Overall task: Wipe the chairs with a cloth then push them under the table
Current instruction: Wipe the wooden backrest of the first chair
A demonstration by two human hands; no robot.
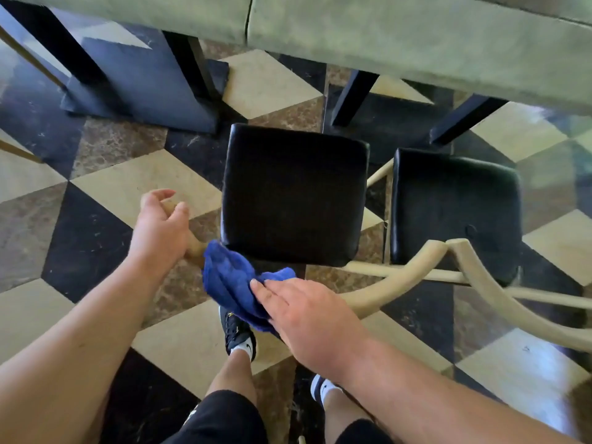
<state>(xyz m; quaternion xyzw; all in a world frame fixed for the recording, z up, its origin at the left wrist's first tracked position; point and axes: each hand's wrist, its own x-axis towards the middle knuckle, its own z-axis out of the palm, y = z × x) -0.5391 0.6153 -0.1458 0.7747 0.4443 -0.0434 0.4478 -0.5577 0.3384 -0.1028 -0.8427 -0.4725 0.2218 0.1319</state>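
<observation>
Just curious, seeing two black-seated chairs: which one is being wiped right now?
The middle chair: the blue cloth under the right hand lies at its near corner. The other chair, further right, has no cloth on it.

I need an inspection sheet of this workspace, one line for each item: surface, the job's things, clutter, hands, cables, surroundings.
surface: checkered tile floor, shiny; table top along the far edge.
job's things: blue cloth lies on the back rail of the near chair; second chair stands to its right; both seats are out from under the table.
clutter: nothing seen.
hands: right hand presses the cloth with flat fingers; left hand rests loosely on the same rail.
cables: nothing seen.
surroundings: dark table legs; the person's shoes.
</observation>
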